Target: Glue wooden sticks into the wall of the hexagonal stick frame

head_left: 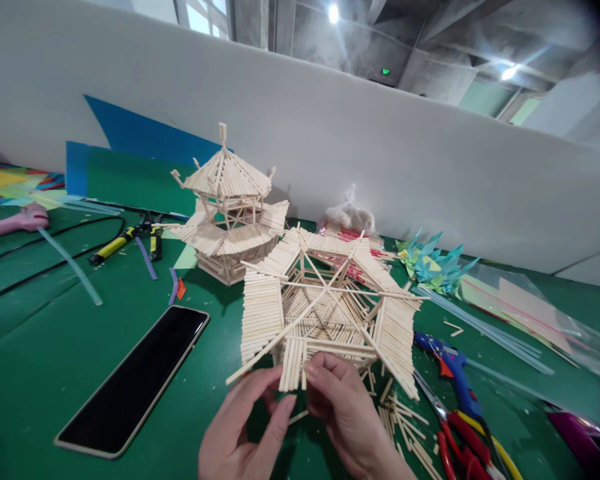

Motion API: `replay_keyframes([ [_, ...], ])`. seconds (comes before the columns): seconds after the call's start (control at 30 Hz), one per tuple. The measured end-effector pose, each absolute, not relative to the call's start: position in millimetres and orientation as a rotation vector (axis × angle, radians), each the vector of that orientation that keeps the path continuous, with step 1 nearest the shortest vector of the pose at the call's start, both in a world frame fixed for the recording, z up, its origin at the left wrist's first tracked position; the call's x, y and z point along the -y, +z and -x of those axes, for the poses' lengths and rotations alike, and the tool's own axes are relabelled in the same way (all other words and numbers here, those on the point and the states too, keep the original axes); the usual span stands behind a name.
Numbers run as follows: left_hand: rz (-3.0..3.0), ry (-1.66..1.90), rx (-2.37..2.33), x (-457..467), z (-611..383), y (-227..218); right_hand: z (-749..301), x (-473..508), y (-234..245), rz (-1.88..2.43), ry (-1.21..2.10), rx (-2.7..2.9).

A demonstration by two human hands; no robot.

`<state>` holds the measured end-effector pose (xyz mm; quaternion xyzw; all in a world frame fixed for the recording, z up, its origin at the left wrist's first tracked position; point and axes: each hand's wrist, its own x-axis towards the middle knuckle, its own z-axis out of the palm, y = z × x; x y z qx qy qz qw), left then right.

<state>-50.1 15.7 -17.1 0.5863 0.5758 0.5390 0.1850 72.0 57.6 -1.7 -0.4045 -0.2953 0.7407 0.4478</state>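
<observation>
In front of me stands a six-sided pavilion model [263, 317] made of thin wooden sticks, its centre crossed by long sticks. A short row of sticks [291, 360] fills part of the near roof side. My right hand [343, 407] pinches a wooden stick [304, 380] at the right end of that row. My left hand [250, 420] is at the row's left edge, thumb and forefinger apart, the forefinger close to or touching it. Its other fingers are partly hidden. Behind to the left rises a finished-looking stick pagoda [227, 177] with a pointed roof.
A phone [135, 380] lies left. Loose sticks [405, 420], red-handled scissors [453, 427] and a blue glue gun [453, 367] lie right. Yellow-black pliers [117, 245] and a pink glue gun [15, 221] are far left. A white partition [430, 167] bounds the green table [200, 353].
</observation>
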Motion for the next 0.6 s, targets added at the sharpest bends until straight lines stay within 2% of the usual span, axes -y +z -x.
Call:
replay_keyframes([
  [0.6, -1.657, 1.599, -1.643, -21.0, 46.0, -15.2, -73.0, -57.1, -2.5, 1.047, 1.796, 0.799],
])
